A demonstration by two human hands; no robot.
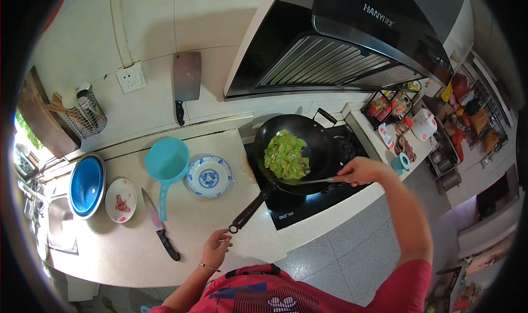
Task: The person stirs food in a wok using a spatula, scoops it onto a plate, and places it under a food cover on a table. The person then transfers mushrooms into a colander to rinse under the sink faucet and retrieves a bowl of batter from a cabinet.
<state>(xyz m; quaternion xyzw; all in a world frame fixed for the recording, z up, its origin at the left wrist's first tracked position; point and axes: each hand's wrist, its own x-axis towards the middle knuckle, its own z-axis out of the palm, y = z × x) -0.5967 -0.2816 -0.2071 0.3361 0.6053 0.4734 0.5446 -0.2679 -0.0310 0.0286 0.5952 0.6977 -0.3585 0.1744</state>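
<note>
My right hand [361,172] grips the wooden handle of a metal spatula [319,181], whose blade reaches into a black wok [324,148]. Sliced green vegetables [286,155], perhaps peppers, are heaped in the left part of the wok, and the blade is partly hidden at their lower edge. The wok stands tilted on a black gas stove [288,214]. Its long dark handle [251,210] points toward me and ends in a metal ring. My left hand [216,245], loosely curled and holding nothing, is just below that ring; whether a fingertip touches it is unclear.
A kitchen knife [159,226], turquoise ladle [167,158], blue-patterned plate [222,181], plate of raw meat [123,205] and blue basin [84,185] stand on the left counter. A cleaver [187,78] hangs on the wall. The range hood [371,28] overhangs the stove; seasoning bottles [379,106] stand right.
</note>
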